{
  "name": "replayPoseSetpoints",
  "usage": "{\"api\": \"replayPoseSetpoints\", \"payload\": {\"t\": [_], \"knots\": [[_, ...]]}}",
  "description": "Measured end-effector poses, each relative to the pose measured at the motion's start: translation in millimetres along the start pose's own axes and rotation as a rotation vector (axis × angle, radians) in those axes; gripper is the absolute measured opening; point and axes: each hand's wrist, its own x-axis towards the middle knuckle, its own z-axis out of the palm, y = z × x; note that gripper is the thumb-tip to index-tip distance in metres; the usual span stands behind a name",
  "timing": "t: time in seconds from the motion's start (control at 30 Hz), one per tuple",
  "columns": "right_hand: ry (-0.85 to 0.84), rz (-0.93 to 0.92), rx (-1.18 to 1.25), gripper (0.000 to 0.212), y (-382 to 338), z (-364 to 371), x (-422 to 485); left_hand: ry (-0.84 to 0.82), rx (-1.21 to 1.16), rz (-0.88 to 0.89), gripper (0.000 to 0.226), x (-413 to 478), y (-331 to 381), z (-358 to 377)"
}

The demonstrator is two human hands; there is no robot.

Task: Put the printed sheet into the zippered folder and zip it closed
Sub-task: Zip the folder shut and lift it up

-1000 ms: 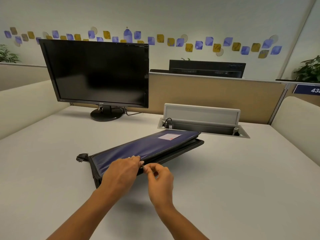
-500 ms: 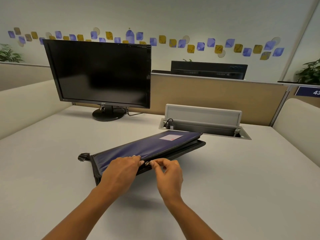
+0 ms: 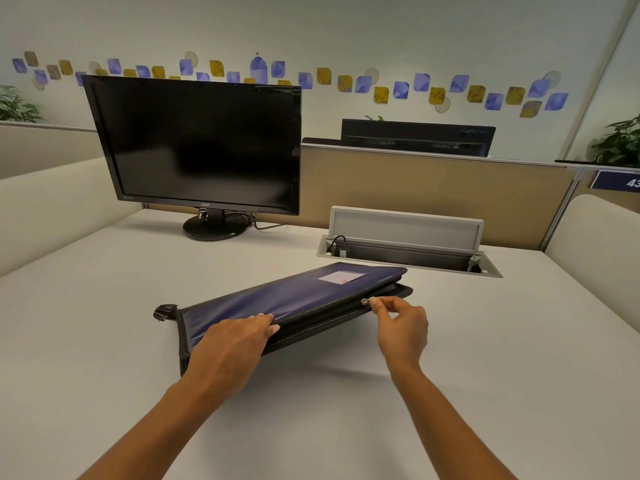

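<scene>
A dark blue zippered folder (image 3: 277,299) lies on a white surface (image 3: 450,358). The left hand (image 3: 230,346) presses it flat, fingers straight – the right hand (image 3: 401,327) pinches the zipper pull (image 3: 366,302) near its far end

What the folder (image 3: 298,294) holds is hidden. The right hand (image 3: 403,329) hides most of the zip pull (image 3: 366,301). The sign (image 3: 616,180) is cut off.

Navy folder (image 3: 263,299) on an off-white desk (image 3: 104,323).
The folder is showing black edging, white dots along its zip (image 3: 322,318) and a pale, red-marked label (image 3: 341,278); blue and mustard tiles (image 3: 401,90) are dotting the pale wall (image 3: 346,29) above a black monitor (image 3: 201,140) and tan partition (image 3: 433,188).
</scene>
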Motion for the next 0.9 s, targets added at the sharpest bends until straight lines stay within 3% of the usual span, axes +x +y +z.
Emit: {"api": "replayPoseSetpoints", "payload": {"t": [0.23, 0.5, 0.63, 0.9], "knots": [[0.028, 0.020, 0.011, 0.021, 11.3, -2.7, 15.2, -0.028, -0.023, -0.022, 0.045, -4.2, -5.5, 2.4], [-0.100, 0.115, 0.251, 0.007, 9.9, -2.7, 10.3, 0.016, -0.127, -0.072, 0.042, -9.6, -12.1, 7.2], [-0.143, 0.153, 0.295, 0.011, 11.1, -2.3, 3.2, 0.062, -0.111, -0.092, 0.036, -7.2, -8.2, 11.5], [-0.255, 0.091, 0.277, 0.021, 3.3, -3.4, -21.5, 0.055, -0.070, 0.024, 0.044, 28.2, 29.2, 26.5]]}}
